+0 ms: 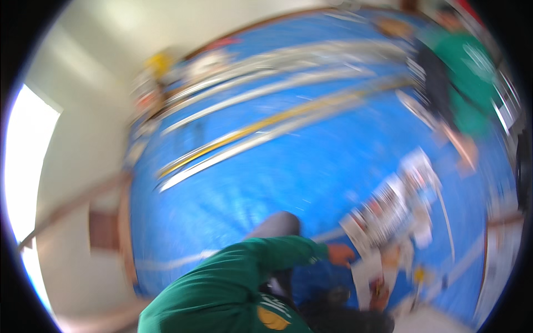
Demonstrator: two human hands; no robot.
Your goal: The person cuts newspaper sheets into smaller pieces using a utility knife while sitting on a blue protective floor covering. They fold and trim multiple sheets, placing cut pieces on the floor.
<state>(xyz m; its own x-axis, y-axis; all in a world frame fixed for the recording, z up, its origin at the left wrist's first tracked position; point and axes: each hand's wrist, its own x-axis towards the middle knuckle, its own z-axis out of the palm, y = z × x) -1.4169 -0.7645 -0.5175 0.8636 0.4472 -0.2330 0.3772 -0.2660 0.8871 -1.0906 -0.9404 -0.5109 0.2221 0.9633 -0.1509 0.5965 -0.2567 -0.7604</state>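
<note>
Motion blur smears the whole head view. My left hand, at the end of a green sleeve, reaches right to the edge of a printed paper sheet. Its fingers are too blurred to show whether they grip the sheet. A skin-coloured patch beside my dark knee, over the lower part of the sheet, may be my right hand; its fingers cannot be made out. More newspaper sheets lie overlapping on the blue floor sheet, running away to the upper right.
Another person in a green shirt bends down at the far right, a hand low near the floor. Long pale strips and a yellow strip lie across the blue sheet. A yellow object stands near the papers. A wall bounds the left.
</note>
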